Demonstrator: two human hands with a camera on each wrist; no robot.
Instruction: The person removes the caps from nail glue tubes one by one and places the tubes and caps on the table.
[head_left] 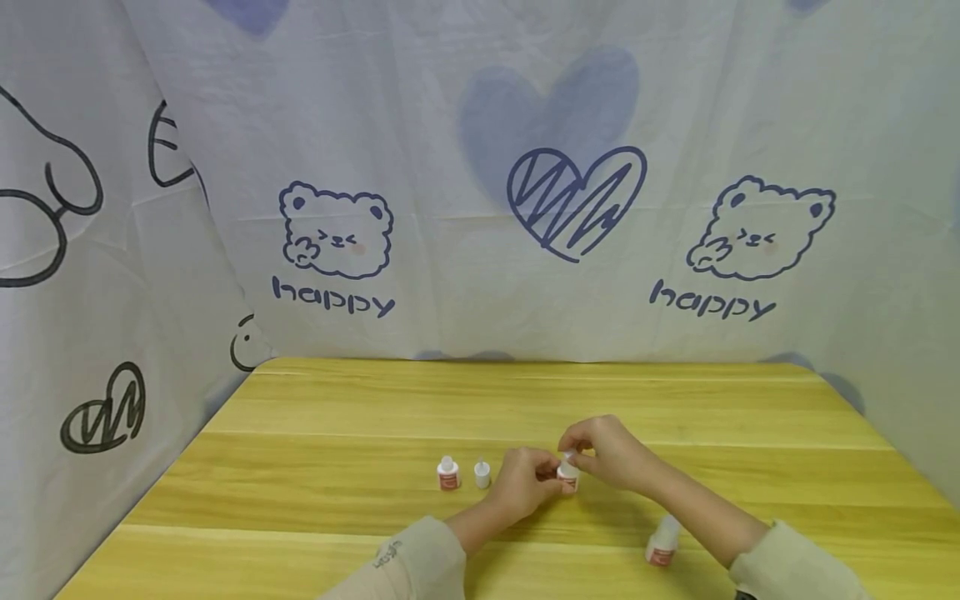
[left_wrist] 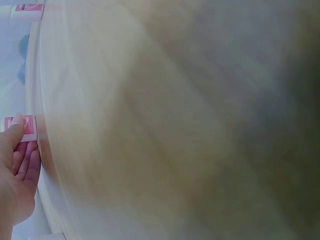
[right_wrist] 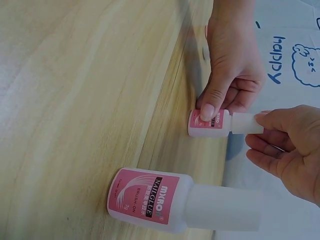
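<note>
A small white nail glue bottle (right_wrist: pixel 207 123) with a pink label stands upright on the table, between both hands. My left hand (head_left: pixel 522 482) grips its body low down, thumb pressed on the label in the right wrist view. From the other side, my right hand (head_left: pixel 612 454) pinches the white cap (right_wrist: pixel 246 123) at the bottle's top between thumb and fingers. A second, capped nail glue bottle (right_wrist: pixel 145 200) stands nearer, below the right forearm. To the left of the hands are a red-labelled bottle (head_left: pixel 447 474) with a short pale top and a small white piece (head_left: pixel 482 475) with a narrow tip.
The wooden table (head_left: pixel 337 408) reaches back to a white cloth (head_left: pixel 450 275) printed with hearts and bears. Another cloth (head_left: pixel 90 333) hangs along the left side. In the left wrist view, the lens mostly faces blurred tabletop.
</note>
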